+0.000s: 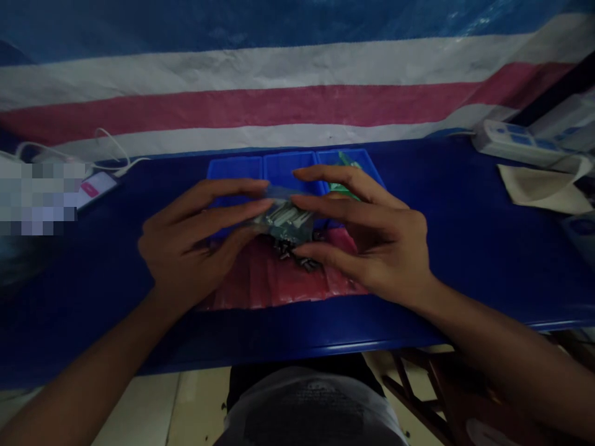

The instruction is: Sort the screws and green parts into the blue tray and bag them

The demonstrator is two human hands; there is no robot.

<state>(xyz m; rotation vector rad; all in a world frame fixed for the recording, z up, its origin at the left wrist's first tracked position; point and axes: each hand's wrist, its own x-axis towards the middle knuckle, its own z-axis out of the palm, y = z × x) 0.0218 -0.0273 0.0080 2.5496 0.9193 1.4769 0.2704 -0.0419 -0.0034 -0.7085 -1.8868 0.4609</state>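
Between my two hands is a small clear plastic bag [289, 217] with several slim, light metal pieces inside. My left hand [195, 238] pinches its left side between thumb and fingers. On its right side, my right hand [376, 232] grips the bag with thumb and fingertips. Just below the bag, a small pile of dark metal screw-like pieces [307, 264] lies on a red plastic sheet [279, 288]. Behind my hands stands a blue tray [290, 164] with three compartments side by side. Green-tinted plastic packets [346, 186] lie in its right compartment.
The blue table [465, 260] ends at a front edge near my body. A phone [97, 186] and a white cable [123, 161] are at the left. At the right are a white power strip [511, 139] and a beige cloth or paper piece [542, 189]. A striped tarp [279, 105] hangs behind.
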